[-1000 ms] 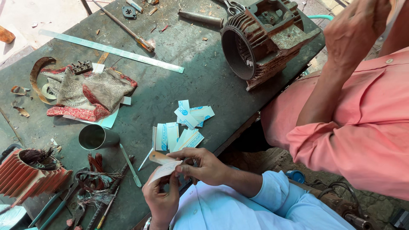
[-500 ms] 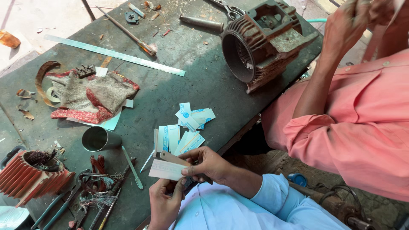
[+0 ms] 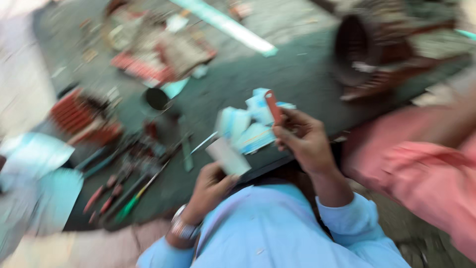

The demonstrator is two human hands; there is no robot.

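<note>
Two hands: left hand point(image 3: 210, 186) fingers pinch slanted paper strip point(image 3: 228, 156); right hand point(image 3: 302, 141) fingers grip upright red tool point(image 3: 273, 105).

One view only — head-worn, looking steeply down and forward, blurred. Close over both hands at 6 o'clock; dark workbench point(image 3: 297, 74) stretching toward 12 — pink-sleeved co-worker point(image 3: 426, 168) at 3 o'clock.

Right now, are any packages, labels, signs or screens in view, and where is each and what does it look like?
No screens, signs or sure packages; the frame is badly blurred.
Folded paper piece: in the left hand, pale, oblong.
Paper slips: heaped on the dark table, white and light blue; any print is unreadable.
Red-handled tool: in the right hand, narrow, upright.
Pale sheets: at the left edge, whitish-blue.
</note>
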